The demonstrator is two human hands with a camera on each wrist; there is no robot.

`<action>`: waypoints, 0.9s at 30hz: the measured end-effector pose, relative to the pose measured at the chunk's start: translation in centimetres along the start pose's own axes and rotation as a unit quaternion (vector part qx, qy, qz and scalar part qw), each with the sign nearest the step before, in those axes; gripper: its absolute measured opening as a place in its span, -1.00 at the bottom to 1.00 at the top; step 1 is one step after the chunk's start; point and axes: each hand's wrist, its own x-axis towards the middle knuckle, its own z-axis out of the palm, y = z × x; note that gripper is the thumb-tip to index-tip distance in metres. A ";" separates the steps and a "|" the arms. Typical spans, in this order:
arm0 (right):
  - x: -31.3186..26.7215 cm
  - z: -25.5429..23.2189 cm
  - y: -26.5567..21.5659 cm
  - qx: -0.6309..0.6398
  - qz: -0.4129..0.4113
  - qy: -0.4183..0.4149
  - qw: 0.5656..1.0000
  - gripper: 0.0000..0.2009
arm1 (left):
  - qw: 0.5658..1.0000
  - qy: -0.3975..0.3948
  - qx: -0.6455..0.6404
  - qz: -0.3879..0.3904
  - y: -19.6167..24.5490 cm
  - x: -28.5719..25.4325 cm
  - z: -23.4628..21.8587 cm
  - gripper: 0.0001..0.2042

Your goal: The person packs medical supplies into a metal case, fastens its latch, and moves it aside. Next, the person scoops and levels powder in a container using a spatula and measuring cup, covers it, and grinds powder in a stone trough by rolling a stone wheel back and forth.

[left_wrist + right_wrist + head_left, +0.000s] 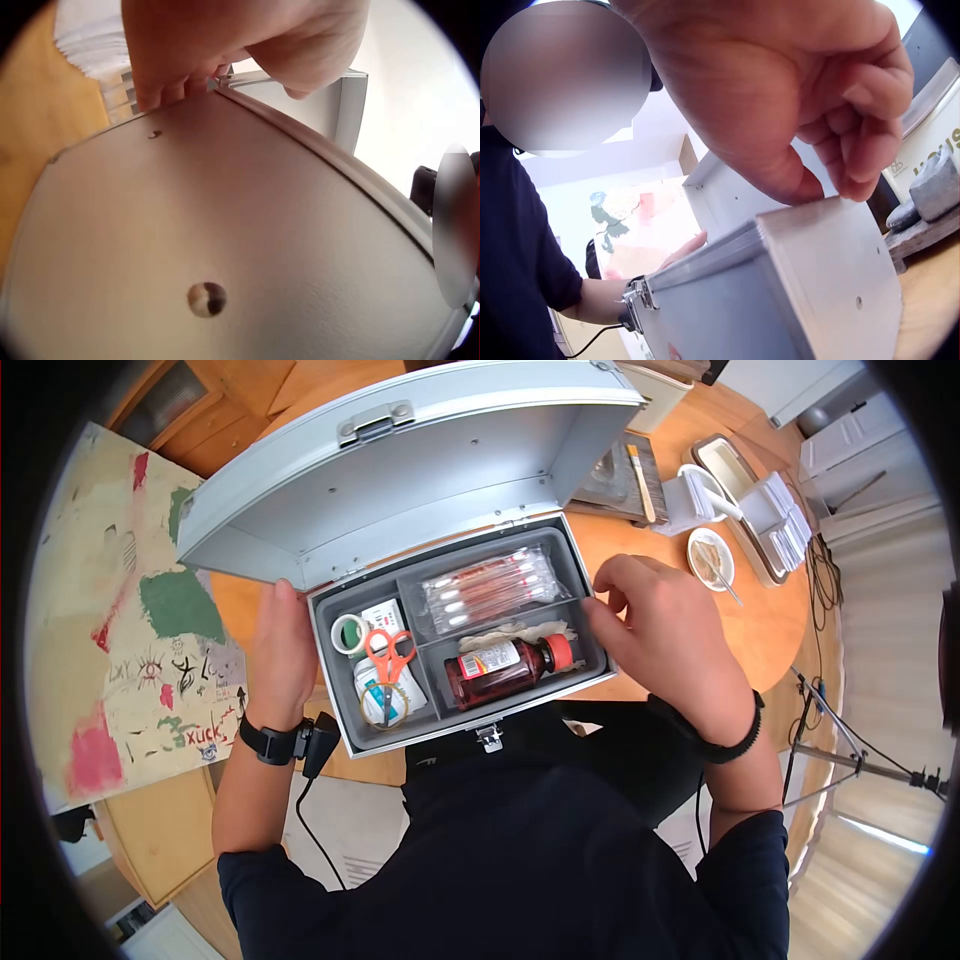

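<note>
Silver case (lid raised at twelve) was touched at nine by a straight-fingered left hand, pinched at three by the right hand.

Wooden table beneath open metal case, dark board, white bowl, pale tray.

From my head, I look down over my shirt at the open box, upper centre. My left wrist's view sits close against its side; my right wrist's faces across it, sharing my left hand with the head view.
</note>
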 end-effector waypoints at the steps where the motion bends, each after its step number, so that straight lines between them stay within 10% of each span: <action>1: 0.1 0.2 -0.4 -0.039 0.015 -0.023 0.999 -0.84 | 1.000 0.002 -0.017 -0.005 0.1 0.1 0.3 -0.52; 16: 0.9 -0.2 -2.2 -0.200 0.026 -0.062 0.977 -0.90 | 1.000 -0.023 -0.015 -0.002 -0.7 0.9 -0.1 -0.45; 27: 1.0 -2.3 1.0 0.004 0.061 0.010 0.998 -0.79 | 1.000 -0.009 0.010 0.012 -0.1 0.7 1.2 -0.41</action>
